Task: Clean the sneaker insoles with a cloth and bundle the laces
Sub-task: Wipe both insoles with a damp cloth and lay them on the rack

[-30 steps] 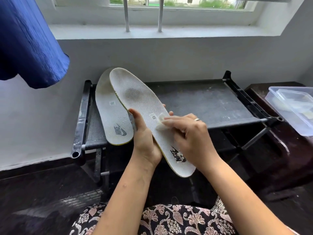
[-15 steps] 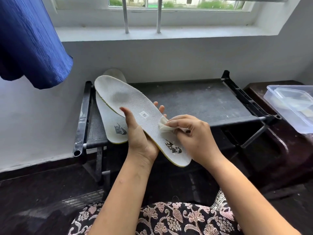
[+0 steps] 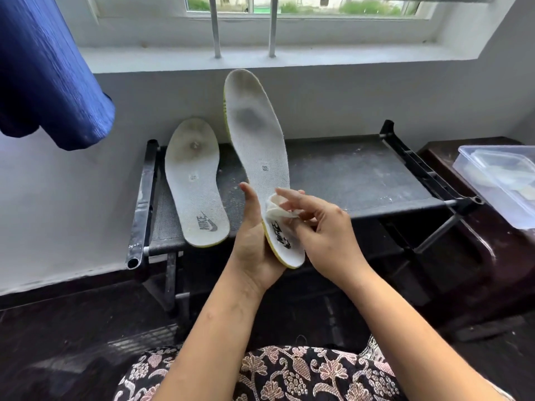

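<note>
My left hand [image 3: 254,241] grips the heel end of a white insole [image 3: 257,146] with a dark smudge near the forefoot. The insole stands nearly upright, toe toward the window. My right hand [image 3: 321,227] pinches a small white cloth [image 3: 275,208] against the insole just above its black logo. A second white insole [image 3: 194,180] with a grey logo and a stained forefoot lies flat on the left part of the black rack [image 3: 347,175]. No laces are in view.
A clear plastic container [image 3: 498,180] sits on a dark wooden surface [image 3: 492,256] at the right. Blue fabric [image 3: 46,70] hangs at the upper left. A white wall and a barred window ledge [image 3: 260,57] stand behind the rack.
The held insole has swung from a leftward slant to nearly upright. The cloth and my right hand have slid down toward the heel logo. The second insole is now fully uncovered.
</note>
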`<action>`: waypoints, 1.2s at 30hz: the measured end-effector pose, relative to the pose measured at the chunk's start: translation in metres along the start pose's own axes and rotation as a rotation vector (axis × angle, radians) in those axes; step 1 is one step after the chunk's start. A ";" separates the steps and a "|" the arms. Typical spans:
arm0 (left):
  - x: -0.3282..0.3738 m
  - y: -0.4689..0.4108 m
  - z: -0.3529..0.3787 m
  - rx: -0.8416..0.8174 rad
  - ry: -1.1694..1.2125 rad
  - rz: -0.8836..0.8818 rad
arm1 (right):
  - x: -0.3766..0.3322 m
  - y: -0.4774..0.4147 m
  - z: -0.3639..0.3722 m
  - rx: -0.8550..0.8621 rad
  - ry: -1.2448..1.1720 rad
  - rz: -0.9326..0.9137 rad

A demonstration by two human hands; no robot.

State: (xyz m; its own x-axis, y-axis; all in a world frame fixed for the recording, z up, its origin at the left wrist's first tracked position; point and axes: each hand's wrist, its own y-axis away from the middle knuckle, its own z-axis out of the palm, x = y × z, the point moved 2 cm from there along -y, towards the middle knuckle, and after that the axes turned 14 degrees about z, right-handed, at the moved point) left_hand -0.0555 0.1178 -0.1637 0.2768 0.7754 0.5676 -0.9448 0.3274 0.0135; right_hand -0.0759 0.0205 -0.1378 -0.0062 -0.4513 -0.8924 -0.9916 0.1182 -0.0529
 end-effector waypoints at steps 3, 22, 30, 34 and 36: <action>0.004 0.002 0.000 0.047 0.011 -0.028 | -0.007 0.004 -0.003 -0.144 -0.004 -0.056; 0.001 -0.004 -0.006 0.101 -0.023 0.104 | 0.004 -0.003 -0.045 -0.385 0.416 -0.036; -0.002 -0.005 -0.005 0.064 -0.092 0.134 | 0.001 -0.010 -0.052 0.066 0.120 0.004; -0.007 -0.005 0.001 -0.007 -0.133 0.087 | -0.009 -0.006 -0.017 0.039 0.007 -0.026; -0.007 -0.006 -0.001 0.002 -0.116 0.076 | -0.008 -0.002 -0.007 -0.038 0.054 -0.070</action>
State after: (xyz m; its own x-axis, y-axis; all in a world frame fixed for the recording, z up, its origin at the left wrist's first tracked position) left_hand -0.0519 0.1107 -0.1686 0.1829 0.7303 0.6582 -0.9625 0.2694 -0.0314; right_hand -0.0745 0.0178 -0.1272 0.0570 -0.5041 -0.8618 -0.9941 0.0514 -0.0958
